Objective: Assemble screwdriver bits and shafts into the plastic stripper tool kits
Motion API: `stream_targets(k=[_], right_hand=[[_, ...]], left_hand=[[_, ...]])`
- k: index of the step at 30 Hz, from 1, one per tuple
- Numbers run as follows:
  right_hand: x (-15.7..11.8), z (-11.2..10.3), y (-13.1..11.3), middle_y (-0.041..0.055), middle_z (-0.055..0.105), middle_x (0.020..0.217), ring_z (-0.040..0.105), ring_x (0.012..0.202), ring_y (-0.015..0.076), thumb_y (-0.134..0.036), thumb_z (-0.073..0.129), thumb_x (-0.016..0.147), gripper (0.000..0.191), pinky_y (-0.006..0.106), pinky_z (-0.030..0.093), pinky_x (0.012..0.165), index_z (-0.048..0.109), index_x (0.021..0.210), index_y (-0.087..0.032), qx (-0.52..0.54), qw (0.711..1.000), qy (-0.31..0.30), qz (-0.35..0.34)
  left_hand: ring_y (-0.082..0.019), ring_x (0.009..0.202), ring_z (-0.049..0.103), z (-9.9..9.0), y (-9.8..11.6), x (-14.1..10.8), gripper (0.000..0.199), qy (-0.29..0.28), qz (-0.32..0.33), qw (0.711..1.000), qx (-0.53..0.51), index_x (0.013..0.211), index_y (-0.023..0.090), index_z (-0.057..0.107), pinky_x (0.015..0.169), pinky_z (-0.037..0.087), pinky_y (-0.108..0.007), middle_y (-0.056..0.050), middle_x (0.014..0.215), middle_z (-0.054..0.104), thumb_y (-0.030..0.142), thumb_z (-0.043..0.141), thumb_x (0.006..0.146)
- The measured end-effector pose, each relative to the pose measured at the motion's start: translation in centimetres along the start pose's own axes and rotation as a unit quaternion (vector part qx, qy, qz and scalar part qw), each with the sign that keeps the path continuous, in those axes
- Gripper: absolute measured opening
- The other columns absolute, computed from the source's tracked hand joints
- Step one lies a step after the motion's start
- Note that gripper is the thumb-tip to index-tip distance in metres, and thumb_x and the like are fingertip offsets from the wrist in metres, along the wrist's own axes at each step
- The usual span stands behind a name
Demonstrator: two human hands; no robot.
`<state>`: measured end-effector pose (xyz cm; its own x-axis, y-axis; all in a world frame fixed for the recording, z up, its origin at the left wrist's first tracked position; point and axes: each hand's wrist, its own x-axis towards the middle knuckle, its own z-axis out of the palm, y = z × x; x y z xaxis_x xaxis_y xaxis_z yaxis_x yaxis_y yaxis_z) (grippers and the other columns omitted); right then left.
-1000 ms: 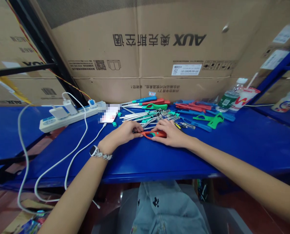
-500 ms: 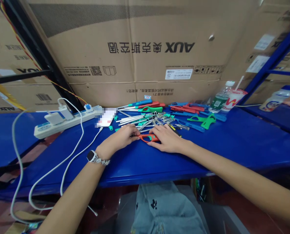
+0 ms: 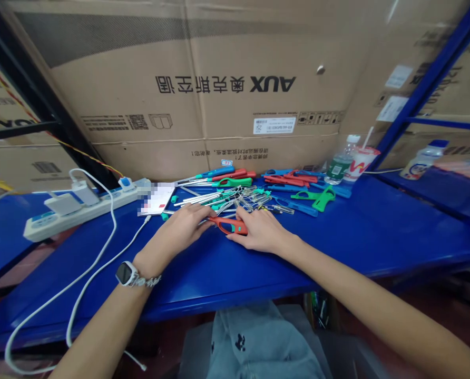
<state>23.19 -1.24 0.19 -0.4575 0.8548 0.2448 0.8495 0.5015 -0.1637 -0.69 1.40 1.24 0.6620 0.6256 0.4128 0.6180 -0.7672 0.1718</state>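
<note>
Between my hands lies an orange utility lighter handle point(image 3: 231, 226), with a bit of green at its trigger opening. My left hand point(image 3: 189, 223), with a watch point(image 3: 126, 273) at the wrist, pinches the narrow end. My right hand point(image 3: 261, 229) grips the wide end, thumb along the lower side and fingers over the top. Just behind my hands are metal lighter tubes point(image 3: 201, 198) and a heap of small clear and wired parts point(image 3: 251, 200). A black and yellow tool point(image 3: 263, 209) is partly covered by my right hand.
Assembled lighters point(image 3: 235, 181) lie at the back. Red handle halves point(image 3: 294, 179) and a green one point(image 3: 324, 199) lie right of them. A water bottle point(image 3: 340, 163) and a paper cup point(image 3: 361, 162) stand at the right. A power strip point(image 3: 88, 208), phone point(image 3: 158, 199) and white cables point(image 3: 110, 226) occupy the left.
The view has shifted, so the whole scene sits further left. My hands still hold the orange handle, and its green trigger piece shows less now.
</note>
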Motion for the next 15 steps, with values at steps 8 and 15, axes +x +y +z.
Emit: stream_targets(k=[8,15], right_hand=[[-0.2,-0.2,1.0,-0.0004,0.062,0.070,0.059,0.066,0.0199,-0.041,0.064,0.093,0.020,0.029,0.034,0.060,0.059,0.100,-0.023,0.124,0.992,0.020,-0.014],[-0.6,-0.1,1.0,-0.0036,0.062,0.070,0.058,0.051,0.0154,-0.039,0.056,0.098,0.026,0.029,0.044,0.055,0.056,0.119,-0.023,0.333,0.941,0.049,0.027]], left_hand=[[-0.026,0.093,0.064,-0.9,-0.1,2.4,0.010,0.017,0.046,0.998,0.024,0.094,0.022,0.066,0.088,0.046,-0.043,-0.006,0.094,0.071,0.026,0.057,0.097],[-0.030,0.120,0.054,0.0,3.5,3.2,0.029,0.361,-0.091,0.927,-0.055,0.114,0.024,0.060,0.107,0.041,-0.049,-0.010,0.124,0.060,0.029,0.067,0.086]])
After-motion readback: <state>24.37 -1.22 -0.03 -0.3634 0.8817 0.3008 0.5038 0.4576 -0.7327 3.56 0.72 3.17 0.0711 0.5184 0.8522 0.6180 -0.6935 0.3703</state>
